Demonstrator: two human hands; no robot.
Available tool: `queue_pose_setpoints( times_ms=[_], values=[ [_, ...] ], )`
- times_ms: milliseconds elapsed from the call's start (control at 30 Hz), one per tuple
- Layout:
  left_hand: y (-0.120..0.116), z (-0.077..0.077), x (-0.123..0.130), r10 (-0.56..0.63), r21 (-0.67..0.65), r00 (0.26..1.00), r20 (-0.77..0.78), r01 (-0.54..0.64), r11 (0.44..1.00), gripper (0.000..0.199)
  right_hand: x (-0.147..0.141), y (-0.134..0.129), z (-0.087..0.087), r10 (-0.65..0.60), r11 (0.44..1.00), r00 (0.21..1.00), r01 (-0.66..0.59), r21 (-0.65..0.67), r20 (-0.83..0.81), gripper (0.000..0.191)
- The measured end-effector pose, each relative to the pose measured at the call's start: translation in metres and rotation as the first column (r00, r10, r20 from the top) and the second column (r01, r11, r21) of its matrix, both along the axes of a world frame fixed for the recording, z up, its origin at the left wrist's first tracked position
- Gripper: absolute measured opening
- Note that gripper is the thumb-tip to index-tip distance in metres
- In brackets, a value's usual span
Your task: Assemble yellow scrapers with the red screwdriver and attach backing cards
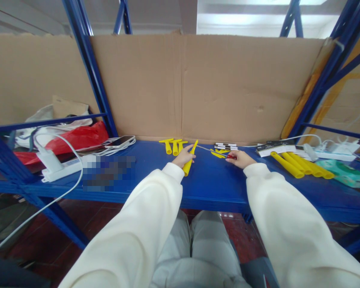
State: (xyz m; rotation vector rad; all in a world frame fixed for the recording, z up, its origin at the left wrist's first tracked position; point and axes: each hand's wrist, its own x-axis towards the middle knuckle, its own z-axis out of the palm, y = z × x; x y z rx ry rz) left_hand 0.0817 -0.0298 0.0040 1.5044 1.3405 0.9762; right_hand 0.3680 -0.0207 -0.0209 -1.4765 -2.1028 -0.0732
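Observation:
My left hand (pixel 182 157) is closed around a yellow T-shaped plastic piece (pixel 187 168), tilted with its crossbar up. In my right hand (pixel 242 159) is a screwdriver (pixel 231 157) with a red handle. Its long thin shaft points left, and the tip reaches the crossbar of the yellow piece; whether it touches a screw is too small to tell. Just behind my left hand several similar yellow T-shaped pieces (pixel 168 148) lie side by side. Small flat yellow parts (pixel 217 153) lie beside the screwdriver shaft, near black-and-white strips (pixel 225 146).
Several yellow tubes (pixel 288 165) lie on the right of the blue shelf (pixel 216 188), beside a teal packet (pixel 345 173) and a white power strip (pixel 333 154). At left are a phone (pixel 123 141), a red bag (pixel 84 138) and a charger with cable (pixel 49 160). Cardboard (pixel 228 88) closes the back.

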Motion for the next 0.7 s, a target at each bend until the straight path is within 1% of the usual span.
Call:
queue_pose_setpoints(
  times_ms=[133,267,400,533,633,700],
  values=[
    [0.0,0.0,0.0,-0.004,-0.003,1.0,0.004,0.004,1.0,0.076,0.0,-0.001,0.001,0.005,1.0,0.999,-0.005,0.01,0.035,0.012],
    [-0.002,0.001,0.0,-0.016,-0.002,1.0,0.004,0.016,1.0,0.078,-0.002,-0.002,0.001,-0.029,0.999,0.998,0.03,-0.027,0.061,0.012],
    [-0.004,0.003,0.001,-0.004,0.008,1.0,-0.006,0.004,1.0,0.077,-0.003,-0.002,0.001,-0.047,0.998,0.995,0.05,-0.031,0.082,0.01],
    [-0.003,0.001,0.001,0.045,0.006,0.999,0.026,-0.045,0.999,0.082,-0.004,-0.004,0.002,-0.138,0.987,0.983,0.146,-0.063,0.121,0.01],
    [0.0,-0.002,0.002,0.082,0.008,0.995,0.057,-0.082,0.997,0.084,-0.006,-0.008,0.005,-0.215,0.967,0.963,0.234,-0.105,0.163,0.016],
    [0.001,-0.003,0.002,0.08,0.01,0.994,0.069,-0.081,0.997,0.083,-0.009,-0.012,0.009,-0.258,0.948,0.946,0.287,-0.139,0.197,0.019]
  ],
)
